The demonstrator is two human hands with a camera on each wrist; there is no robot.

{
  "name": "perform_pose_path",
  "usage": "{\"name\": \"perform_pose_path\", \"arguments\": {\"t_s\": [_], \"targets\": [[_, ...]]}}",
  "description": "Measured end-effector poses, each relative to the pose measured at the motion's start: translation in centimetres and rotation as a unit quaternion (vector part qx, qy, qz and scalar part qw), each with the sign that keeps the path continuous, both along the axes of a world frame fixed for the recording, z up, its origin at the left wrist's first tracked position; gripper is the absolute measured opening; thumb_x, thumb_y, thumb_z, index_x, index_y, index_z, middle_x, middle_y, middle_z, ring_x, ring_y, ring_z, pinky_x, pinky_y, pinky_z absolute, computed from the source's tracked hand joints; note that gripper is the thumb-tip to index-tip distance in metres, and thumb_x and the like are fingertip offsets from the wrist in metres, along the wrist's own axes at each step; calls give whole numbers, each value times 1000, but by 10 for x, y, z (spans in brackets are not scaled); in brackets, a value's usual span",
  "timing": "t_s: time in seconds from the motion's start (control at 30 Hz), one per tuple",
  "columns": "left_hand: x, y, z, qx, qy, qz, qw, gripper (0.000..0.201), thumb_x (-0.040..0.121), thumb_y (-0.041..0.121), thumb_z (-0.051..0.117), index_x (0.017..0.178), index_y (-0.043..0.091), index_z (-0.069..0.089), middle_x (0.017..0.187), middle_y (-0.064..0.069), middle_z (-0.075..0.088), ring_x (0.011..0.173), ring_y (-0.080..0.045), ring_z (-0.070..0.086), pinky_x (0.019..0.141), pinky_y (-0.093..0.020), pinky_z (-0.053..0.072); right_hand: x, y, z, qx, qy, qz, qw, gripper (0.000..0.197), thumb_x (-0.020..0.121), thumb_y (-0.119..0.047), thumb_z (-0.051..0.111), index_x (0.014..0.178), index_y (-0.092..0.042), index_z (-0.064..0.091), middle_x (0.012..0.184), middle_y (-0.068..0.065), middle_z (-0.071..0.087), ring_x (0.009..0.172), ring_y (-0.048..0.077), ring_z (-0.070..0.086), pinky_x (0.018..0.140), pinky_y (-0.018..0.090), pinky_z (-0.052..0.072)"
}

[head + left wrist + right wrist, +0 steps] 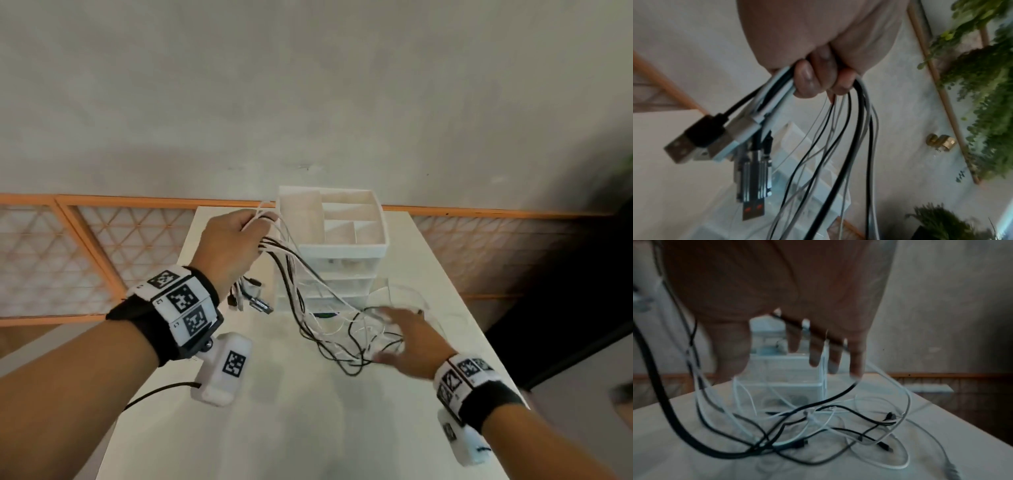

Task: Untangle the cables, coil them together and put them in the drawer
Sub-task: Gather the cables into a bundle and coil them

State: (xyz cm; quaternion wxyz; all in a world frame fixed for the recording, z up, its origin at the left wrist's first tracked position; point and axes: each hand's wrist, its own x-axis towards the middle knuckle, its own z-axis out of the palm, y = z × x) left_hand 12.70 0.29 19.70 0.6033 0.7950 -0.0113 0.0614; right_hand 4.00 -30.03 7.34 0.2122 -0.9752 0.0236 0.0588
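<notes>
Several black and white cables hang from my raised left hand, which grips them as a bunch beside the drawer unit. In the left wrist view the fingers curl round the cables, and their USB plugs dangle below. The loose ends lie tangled on the white table in front of the white drawer unit. My right hand hovers over the tangle with fingers spread and straight, holding nothing. The tangle lies under it.
The drawer unit has an open divided tray on top and stands at the table's far end. An orange lattice railing runs behind the table. A dark area borders the table's right edge. Green plants show in the left wrist view.
</notes>
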Motion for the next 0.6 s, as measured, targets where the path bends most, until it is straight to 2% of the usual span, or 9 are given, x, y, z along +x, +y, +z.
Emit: {"name": "perform_pose_path", "arguments": {"t_s": [0.07, 0.13, 0.23, 0.3, 0.37, 0.43, 0.5, 0.53, 0.6], "targets": [[-2, -1, 7, 36, -34, -36, 998, 28, 91, 30, 58, 81, 7, 70, 42, 12, 42, 40, -8, 36, 55, -27, 36, -1, 6, 7, 9, 91, 69, 993, 91, 75, -38, 80, 151, -37, 31, 156, -7, 37, 142, 16, 37, 117, 34, 31], [-3, -4, 11, 60, -41, -68, 995, 35, 92, 34, 59, 79, 2, 65, 43, 11, 41, 43, -10, 37, 62, -35, 38, 6, 20, 42, 115, 46, 79, 989, 82, 77, -26, 76, 147, -44, 36, 152, -13, 41, 135, 12, 45, 110, 36, 41], [-8, -10, 16, 98, -45, -139, 985, 31, 95, 36, 58, 79, 11, 68, 48, 12, 46, 47, -9, 42, 62, -33, 39, 16, 50, 108, 238, -51, 103, 964, 63, 77, -41, 65, 138, -47, 49, 141, -20, 51, 108, 4, 57, 86, 28, 48], [-13, -12, 18, 115, -47, -178, 976, 34, 93, 42, 60, 79, 12, 66, 60, 3, 52, 56, -13, 48, 61, -33, 42, 19, 70, 137, 278, -118, 111, 947, 55, 83, -51, 63, 137, -44, 53, 135, -21, 55, 97, 5, 60, 79, 23, 48], [-18, -13, 21, 127, -42, -198, 971, 38, 92, 51, 59, 79, 16, 67, 63, 1, 56, 57, -12, 52, 57, -32, 47, 22, 86, 149, 271, -180, 106, 940, 51, 90, -44, 67, 139, -41, 52, 131, -18, 59, 83, 8, 62, 75, 14, 49], [-23, -13, 24, 118, -29, -205, 971, 42, 93, 55, 53, 79, 19, 69, 65, 5, 61, 56, -8, 54, 58, -28, 50, 27, 100, 148, 241, -183, 119, 946, 54, 89, -30, 72, 138, -40, 51, 126, -16, 62, 69, 15, 61, 73, 16, 52], [-25, -10, 24, 102, -16, -209, 972, 46, 96, 53, 47, 79, 17, 71, 69, -6, 64, 60, -10, 56, 62, -29, 50, 33, 106, 139, 228, -158, 129, 952, 40, 87, -28, 75, 124, -34, 61, 117, -11, 63, 62, 12, 55, 70, 23, 52], [-25, -7, 23, 110, -15, -212, 971, 45, 98, 49, 47, 79, 16, 70, 71, -13, 63, 60, -13, 54, 64, -32, 49, 35, 106, 135, 225, -150, 128, 954, 30, 85, -29, 77, 113, -30, 66, 111, -6, 62, 63, 7, 52, 68, 22, 49], [-24, -2, 18, 136, -11, -220, 966, 39, 100, 40, 50, 78, 12, 66, 61, -5, 57, 55, -13, 49, 60, -32, 46, 38, 103, 130, 208, -142, 124, 960, 17, 81, -31, 81, 90, -26, 68, 102, -4, 57, 64, 3, 47, 65, 17, 41]]}}
